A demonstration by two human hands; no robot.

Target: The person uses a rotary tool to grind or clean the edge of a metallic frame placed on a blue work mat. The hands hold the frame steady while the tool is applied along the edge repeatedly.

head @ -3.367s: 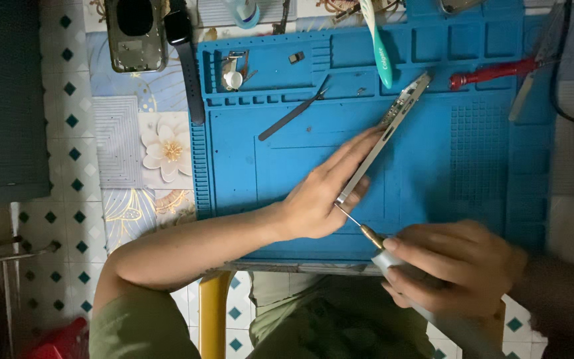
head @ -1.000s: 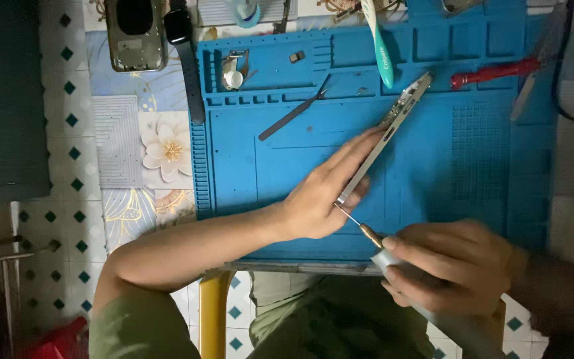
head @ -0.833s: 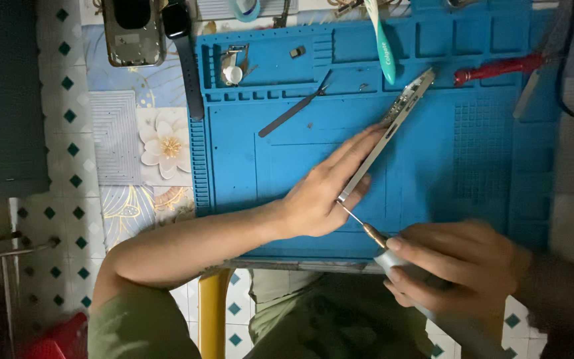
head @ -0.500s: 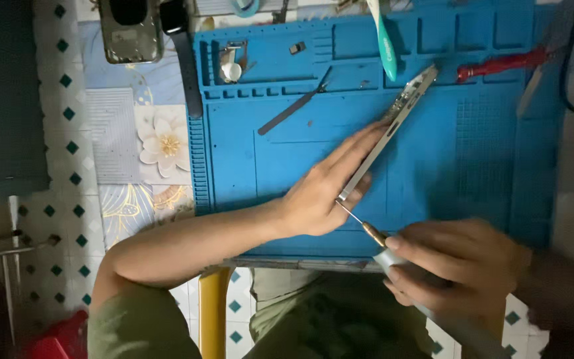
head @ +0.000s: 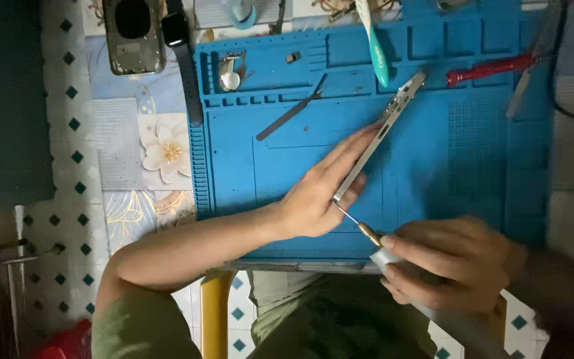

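My left hand point(head: 323, 189) holds a slim grey phone point(head: 385, 129) on its edge, standing diagonally on the blue work mat point(head: 473, 153). My right hand point(head: 450, 262) grips a grey electric screwdriver point(head: 400, 266). Its thin bit point(head: 348, 214) touches the phone's near bottom end, right by my left fingertips.
On the mat lie a dark flat pry tool point(head: 291, 114), a teal-handled tool point(head: 375, 46), a red-handled screwdriver point(head: 489, 68), tweezers point(head: 526, 80) and small parts point(head: 228, 70) in a tray slot. A phone back housing point(head: 132, 33) and dark watch strap point(head: 184, 60) lie left on the patterned cloth.
The view has drifted slightly. Both hands, the phone and the screwdriver keep the same hold and position.
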